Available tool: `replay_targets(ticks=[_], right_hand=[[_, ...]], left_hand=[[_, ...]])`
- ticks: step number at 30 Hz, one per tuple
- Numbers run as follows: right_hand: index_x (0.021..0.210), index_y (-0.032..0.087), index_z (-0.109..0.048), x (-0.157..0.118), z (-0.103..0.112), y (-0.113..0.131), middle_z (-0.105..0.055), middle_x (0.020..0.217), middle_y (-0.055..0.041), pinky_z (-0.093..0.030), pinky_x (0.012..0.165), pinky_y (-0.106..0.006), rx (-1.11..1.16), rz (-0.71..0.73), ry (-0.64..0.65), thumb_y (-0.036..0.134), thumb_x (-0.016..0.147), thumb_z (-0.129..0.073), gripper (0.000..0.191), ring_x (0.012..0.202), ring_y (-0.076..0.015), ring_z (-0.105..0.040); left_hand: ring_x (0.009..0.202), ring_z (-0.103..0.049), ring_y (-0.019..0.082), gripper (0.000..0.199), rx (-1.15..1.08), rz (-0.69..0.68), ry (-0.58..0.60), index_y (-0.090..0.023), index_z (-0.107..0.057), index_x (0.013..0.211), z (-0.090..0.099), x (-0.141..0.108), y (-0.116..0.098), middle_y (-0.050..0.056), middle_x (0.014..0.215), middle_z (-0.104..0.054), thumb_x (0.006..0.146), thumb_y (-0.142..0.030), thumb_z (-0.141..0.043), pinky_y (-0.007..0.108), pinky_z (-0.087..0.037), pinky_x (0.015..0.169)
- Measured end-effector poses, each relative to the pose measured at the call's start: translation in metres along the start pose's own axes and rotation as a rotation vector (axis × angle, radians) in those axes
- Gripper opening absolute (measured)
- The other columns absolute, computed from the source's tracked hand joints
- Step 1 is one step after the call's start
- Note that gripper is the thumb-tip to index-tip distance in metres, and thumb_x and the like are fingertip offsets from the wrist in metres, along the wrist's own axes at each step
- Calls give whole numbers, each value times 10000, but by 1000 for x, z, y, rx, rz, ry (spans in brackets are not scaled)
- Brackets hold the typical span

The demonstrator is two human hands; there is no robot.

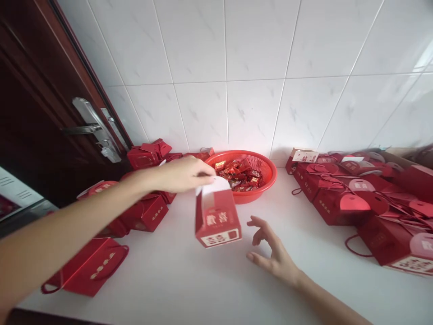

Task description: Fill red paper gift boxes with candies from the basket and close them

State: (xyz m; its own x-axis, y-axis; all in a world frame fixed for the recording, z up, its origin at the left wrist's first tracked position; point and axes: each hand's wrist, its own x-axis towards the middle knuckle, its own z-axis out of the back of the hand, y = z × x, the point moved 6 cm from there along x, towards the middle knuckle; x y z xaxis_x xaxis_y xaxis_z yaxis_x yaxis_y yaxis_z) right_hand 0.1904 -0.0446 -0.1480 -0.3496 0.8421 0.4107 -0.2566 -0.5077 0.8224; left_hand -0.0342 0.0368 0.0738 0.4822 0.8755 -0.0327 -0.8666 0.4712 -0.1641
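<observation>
Head view: red box (217,220) mid-table (189,280), clear surroundings.

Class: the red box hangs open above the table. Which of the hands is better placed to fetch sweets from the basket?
Right. The right hand is open and free beside the basket; the left hand grips the red box by its flap.

Bright even daylight, glare on the white wall tiles (422,58) at two o'clock, soft faint shadows on the countertop (189,280), dark door (30,113) at ten o'clock, edges bowed and smeared, overall slightly soft focus
</observation>
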Motion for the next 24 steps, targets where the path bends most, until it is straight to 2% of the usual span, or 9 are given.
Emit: replay_targets(ticks=[1,2,5,9,12,14,18,21,24], right_hand=[[1495,274,-318,2,3,-2,-576,1354,-140,-564,830,-383,6,-1,1,460,880,-671,733,846,-175,-626],[1522,282,-277,4,6,-4,-529,1422,-152,-563,801,-373,11,-6,11,468,864,-687,797,855,-176,-620],[1561,275,-217,9,11,-11,-487,1474,-161,-551,745,-351,7,-39,22,462,835,-712,899,848,-173,-603],[1550,234,-240,13,18,-17,-534,1411,-162,-547,734,-352,-51,-58,-23,454,842,-703,874,827,-173,-599],[1517,243,-281,14,22,-15,-574,1345,-149,-558,749,-369,-133,-36,-84,455,878,-679,782,814,-176,-611],[1495,252,-314,14,25,-8,-578,1327,-149,-568,797,-399,-196,12,-139,458,890,-677,735,866,-199,-626],[1481,262,-351,17,31,14,-487,1447,-186,-549,937,-471,-287,125,-204,433,904,-679,686,1127,-283,-615],[1471,266,-393,24,31,26,-440,1511,-189,-506,1032,-508,-365,161,-141,390,914,-664,631,1323,-330,-528],[1446,266,-447,32,31,30,-401,1549,-187,-484,1062,-532,-447,154,-51,363,897,-675,602,1358,-342,-506]], left_hand=[[602,-522,160,334,-8,-93,62,-212,-605,663,-18,9,-28,-3,638,-572,914,-395,-483,285,-330,583],[591,-507,155,349,-23,-158,62,-210,-578,662,-32,17,-47,-6,629,-555,935,-383,-446,288,-323,585],[595,-520,148,352,-112,-262,55,-208,-569,700,-67,33,-69,-17,645,-572,970,-375,-416,279,-341,597],[728,-645,182,345,-180,-250,21,-213,-663,823,-90,46,-63,3,794,-707,992,-381,-413,282,-428,683],[949,-696,204,270,-296,-206,-86,-236,-664,1101,-98,48,-54,19,1039,-754,983,-364,-458,291,-492,821],[996,-692,195,294,-408,-179,-173,-237,-615,1196,-102,46,-48,29,1127,-732,949,-376,-538,291,-522,861],[1065,-666,202,255,-527,-175,-309,-225,-688,1000,-105,36,-42,47,1174,-678,901,-453,-630,324,-522,981],[1167,-624,250,362,-457,-159,-267,-236,-761,880,-108,31,-44,67,1260,-628,925,-541,-570,369,-505,1017],[1141,-632,263,437,-384,-120,-106,-254,-786,1021,-116,29,-44,82,1325,-589,938,-585,-513,382,-523,972]])
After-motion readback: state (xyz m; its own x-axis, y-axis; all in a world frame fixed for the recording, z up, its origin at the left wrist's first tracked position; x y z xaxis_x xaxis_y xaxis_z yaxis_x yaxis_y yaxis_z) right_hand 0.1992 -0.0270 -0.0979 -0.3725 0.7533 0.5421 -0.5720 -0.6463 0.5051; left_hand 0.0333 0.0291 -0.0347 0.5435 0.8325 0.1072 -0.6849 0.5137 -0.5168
